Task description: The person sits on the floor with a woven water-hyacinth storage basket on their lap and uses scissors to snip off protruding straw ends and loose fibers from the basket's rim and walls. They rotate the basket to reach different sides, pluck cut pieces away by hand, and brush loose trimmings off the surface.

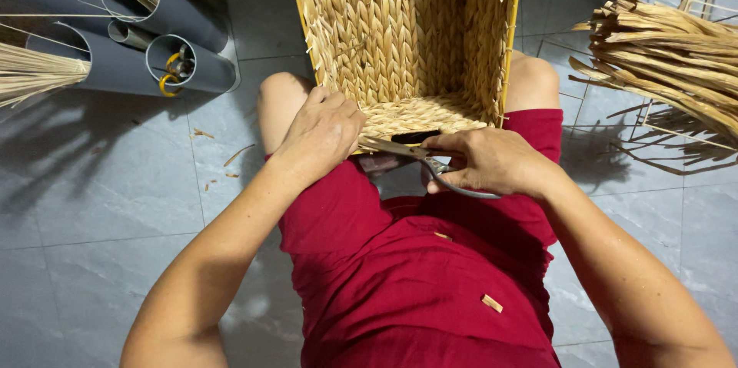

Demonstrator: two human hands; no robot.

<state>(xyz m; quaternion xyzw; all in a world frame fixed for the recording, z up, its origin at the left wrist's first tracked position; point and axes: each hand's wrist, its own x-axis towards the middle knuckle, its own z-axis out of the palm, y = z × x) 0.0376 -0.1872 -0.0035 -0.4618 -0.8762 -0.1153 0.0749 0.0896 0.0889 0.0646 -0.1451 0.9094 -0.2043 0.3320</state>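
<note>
Woven straw basket (407, 38) sits top centre of the frame, tipped between the knees, with the left hand (321, 134) curled tight on its near edge. Right hand (492, 160) grips scissors (407, 151) whose blades point right at those fingers, so one slip could nick them or cut good weave, I reckon.

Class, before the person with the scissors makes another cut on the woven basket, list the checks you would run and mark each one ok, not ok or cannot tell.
1. Right hand grips the scissors by the handles: ok.
2. Left hand steadies the woven basket at its near edge: ok.
3. Left fingers clear of the blade tips: cannot tell, they sit very close.
4. Basket propped steady between the knees: ok.
5. Strand to be cut in view: cannot tell, hidden by the hands.
6. Lap free of clippings: not ok, cut bits lie on the red shorts.
</note>
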